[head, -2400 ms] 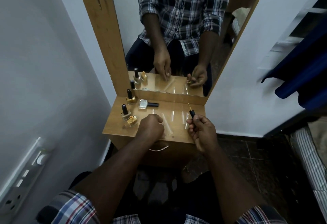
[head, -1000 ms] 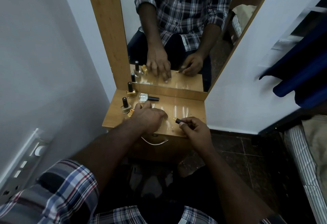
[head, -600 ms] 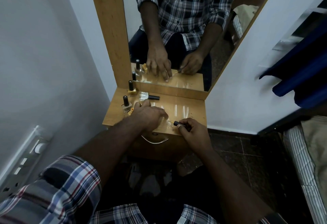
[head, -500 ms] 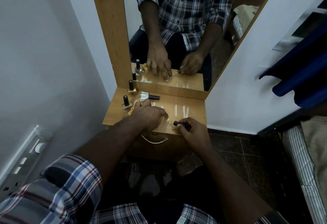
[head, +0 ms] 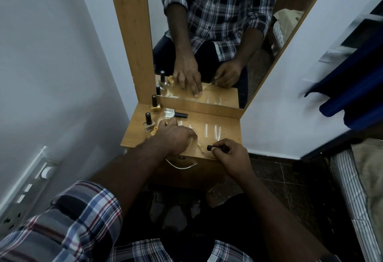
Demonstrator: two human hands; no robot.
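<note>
My right hand [head: 231,156] pinches the black cap of a nail polish brush [head: 215,148], its tip pointing left over the front of the small wooden shelf [head: 228,129]. My left hand [head: 176,135] lies palm down on the shelf, fingers pointing toward the brush and pressing on a clear nail tip that is mostly hidden. Several clear nail tips [head: 211,131] lie in a row on the shelf. An open yellow polish bottle [head: 154,131] stands just left of my left hand.
A yellow bottle [head: 155,105] and a pale bottle [head: 148,124] with black caps stand at the shelf's left. A clear bottle [head: 175,114] lies on its side. A mirror [head: 207,34] rises behind; a drawer handle [head: 181,165] is below. A bed edge [head: 356,189] is on the right.
My right hand brought the brush down from upright at the shelf's right to lie level at the front edge. My left hand opened from a fist and laid its fingers flat.
</note>
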